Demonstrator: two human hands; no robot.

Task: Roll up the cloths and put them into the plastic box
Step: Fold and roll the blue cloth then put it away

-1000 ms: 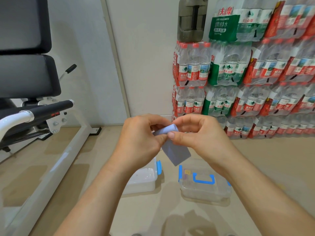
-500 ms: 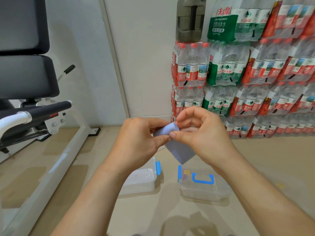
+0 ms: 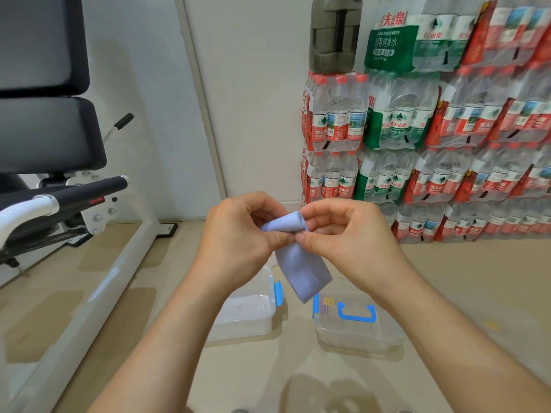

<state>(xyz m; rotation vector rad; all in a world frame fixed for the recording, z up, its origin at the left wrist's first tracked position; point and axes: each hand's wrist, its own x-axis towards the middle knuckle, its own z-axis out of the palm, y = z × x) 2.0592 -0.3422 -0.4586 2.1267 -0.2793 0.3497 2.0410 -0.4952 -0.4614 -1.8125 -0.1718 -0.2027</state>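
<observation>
We see a small pale blue cloth (image 3: 301, 268) held in the air above the clear plastic box with blue latches (image 3: 253, 323), which sits open on the beige floor (image 3: 462, 278). The cloth's upper end is wound into a short roll, and its loose tail hangs down towards the gap just right of the box. Our left hand (image 3: 238, 239) has its fingers curled round the left part of the roll, thumb pressed against the cloth below it. Our right hand (image 3: 348, 236) pinches the right end of the roll between thumb and forefinger, the two thumbs almost touching. The left forearm crosses over the near left part of the box and hides it. Just right of the box lies a clear flat lid with a blue handle (image 3: 357, 332). Well beyond the box to the right, shrink-wrapped packs of water bottles with red and green labels (image 3: 417, 129) are stacked against the wall. Beyond the box to the left stands a white-framed exercise bench with black pads (image 3: 53, 129).
</observation>
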